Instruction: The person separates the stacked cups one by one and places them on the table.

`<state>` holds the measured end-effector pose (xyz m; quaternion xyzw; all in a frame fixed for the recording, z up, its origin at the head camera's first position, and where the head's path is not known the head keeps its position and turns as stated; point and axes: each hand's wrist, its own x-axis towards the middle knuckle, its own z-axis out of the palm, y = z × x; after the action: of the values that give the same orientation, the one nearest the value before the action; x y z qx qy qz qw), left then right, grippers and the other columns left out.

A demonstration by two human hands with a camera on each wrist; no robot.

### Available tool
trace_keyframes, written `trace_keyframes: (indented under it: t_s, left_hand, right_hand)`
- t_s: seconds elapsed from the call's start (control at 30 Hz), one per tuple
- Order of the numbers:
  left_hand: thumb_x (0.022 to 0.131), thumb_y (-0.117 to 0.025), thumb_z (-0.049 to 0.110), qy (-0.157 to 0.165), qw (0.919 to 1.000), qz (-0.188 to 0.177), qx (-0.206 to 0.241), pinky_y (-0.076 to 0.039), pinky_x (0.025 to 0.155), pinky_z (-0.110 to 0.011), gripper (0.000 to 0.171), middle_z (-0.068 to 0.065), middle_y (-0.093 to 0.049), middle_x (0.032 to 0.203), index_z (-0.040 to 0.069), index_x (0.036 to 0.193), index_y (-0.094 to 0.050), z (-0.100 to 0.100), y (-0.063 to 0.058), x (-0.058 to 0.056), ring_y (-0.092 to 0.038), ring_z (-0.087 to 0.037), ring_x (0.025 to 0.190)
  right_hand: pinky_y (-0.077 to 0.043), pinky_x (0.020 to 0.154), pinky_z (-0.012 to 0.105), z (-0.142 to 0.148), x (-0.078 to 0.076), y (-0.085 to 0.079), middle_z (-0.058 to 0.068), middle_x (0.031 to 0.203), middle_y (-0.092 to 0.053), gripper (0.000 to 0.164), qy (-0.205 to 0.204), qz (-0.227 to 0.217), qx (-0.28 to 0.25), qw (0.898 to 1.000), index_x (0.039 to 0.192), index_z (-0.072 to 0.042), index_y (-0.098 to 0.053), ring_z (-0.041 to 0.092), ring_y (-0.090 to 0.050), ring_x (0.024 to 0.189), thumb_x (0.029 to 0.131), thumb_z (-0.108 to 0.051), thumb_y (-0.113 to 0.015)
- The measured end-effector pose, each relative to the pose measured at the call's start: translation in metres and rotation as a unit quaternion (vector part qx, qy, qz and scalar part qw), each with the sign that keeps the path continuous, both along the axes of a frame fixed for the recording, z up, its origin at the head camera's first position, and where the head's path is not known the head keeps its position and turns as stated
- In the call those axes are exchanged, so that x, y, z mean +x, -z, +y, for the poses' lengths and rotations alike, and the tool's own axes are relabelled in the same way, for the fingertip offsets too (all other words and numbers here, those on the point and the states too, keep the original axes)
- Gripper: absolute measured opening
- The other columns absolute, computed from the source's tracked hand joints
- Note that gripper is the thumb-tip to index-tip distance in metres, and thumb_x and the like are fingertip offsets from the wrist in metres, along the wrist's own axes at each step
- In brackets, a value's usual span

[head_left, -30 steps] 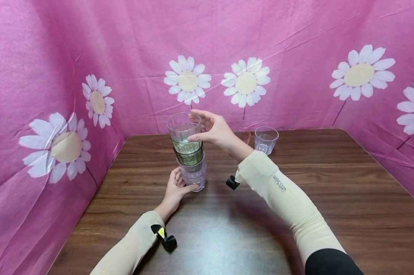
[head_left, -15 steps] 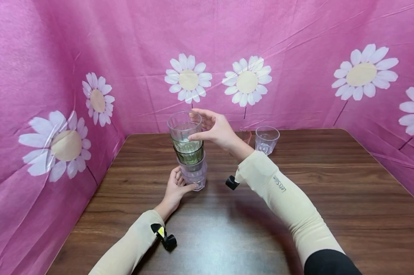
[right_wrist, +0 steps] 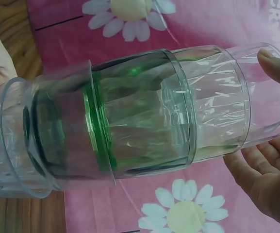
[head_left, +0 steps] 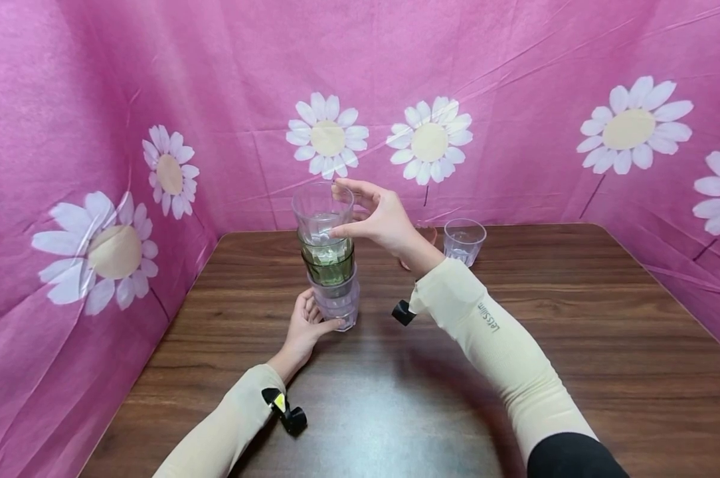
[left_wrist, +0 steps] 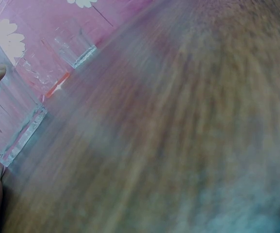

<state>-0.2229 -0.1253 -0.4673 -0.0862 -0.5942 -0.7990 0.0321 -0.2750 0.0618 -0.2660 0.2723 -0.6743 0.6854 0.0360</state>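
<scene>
A tall stack of nested tumblers stands on the table in the head view. My left hand (head_left: 303,332) grips the clear bottom tumbler (head_left: 341,309), thumb in front and fingers behind. At the top, my right hand (head_left: 384,216) holds a clear tumbler (head_left: 313,207) between thumb and fingers. Its lower part sits inside the stack. Green tumblers (head_left: 331,271) fill the middle, one with a dark rim. The right wrist view shows the green tumbler (right_wrist: 140,116) side-on, with my right fingers (right_wrist: 266,170) round the top one. In the left wrist view, only part of the bottom tumbler (left_wrist: 18,116) shows.
Behind my right wrist stands an orange-pink tumbler (head_left: 430,235), partly hidden. A clear tumbler (head_left: 464,240) stands beside it near the back edge of the wooden table (head_left: 575,318). A pink cloth (head_left: 515,99) with white daisies hangs behind and at both sides.
My right hand has risen slightly with the top clear tumbler, which now stands higher out of the stack. The left hand and the lower tumblers have stayed in place.
</scene>
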Motion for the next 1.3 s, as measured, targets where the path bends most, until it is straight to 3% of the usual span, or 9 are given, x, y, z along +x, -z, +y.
trace_keyframes:
  t_s: [0.5,0.9,1.13,1.3]
  left_hand:
    - [0.068,-0.071,-0.022,0.002,1.0000,-0.006,-0.002,-0.041,0.103,-0.026,0.080,-0.003,-0.057,0.128,-0.005,0.136,-0.033,0.000,0.000,-0.001,-0.055,-0.008,0.115]
    - [0.068,-0.070,-0.023,0.001,1.0000,-0.007,0.000,-0.041,0.104,-0.026,0.080,-0.002,-0.057,0.128,-0.004,0.137,-0.033,0.000,0.000,-0.001,-0.055,-0.008,0.115]
    - [0.068,-0.070,-0.023,-0.001,0.9999,-0.012,-0.003,-0.040,0.104,-0.026,0.081,-0.003,-0.056,0.129,-0.004,0.137,-0.033,0.000,0.000,0.000,-0.054,-0.008,0.116]
    - [0.069,-0.071,-0.023,0.001,0.9999,-0.011,-0.004,-0.040,0.105,-0.026,0.080,-0.004,-0.056,0.131,-0.004,0.137,-0.033,0.000,0.000,0.000,-0.054,-0.008,0.117]
  right_hand:
    - [-0.048,0.102,0.034,0.008,0.006,-0.012,0.010,0.134,-0.062,0.080,0.011,-0.018,-0.065,0.998,0.140,-0.003,-0.054,0.018,-0.055,0.127,0.068,0.015,-0.082]
    - [-0.053,0.094,0.037,0.019,0.008,-0.022,0.019,0.136,-0.058,0.078,-0.002,0.008,-0.143,0.990,0.139,0.005,-0.051,0.025,-0.056,0.124,0.066,0.028,-0.070]
    - [-0.048,0.102,0.039,0.030,0.009,-0.022,0.017,0.137,-0.058,0.079,0.006,0.002,-0.151,0.989,0.139,0.003,-0.052,0.026,-0.054,0.127,0.067,0.028,-0.070]
    - [-0.052,0.097,0.039,0.040,0.009,-0.015,0.012,0.132,-0.061,0.079,0.003,-0.005,-0.167,0.986,0.141,0.008,-0.046,0.031,-0.052,0.128,0.068,0.030,-0.067]
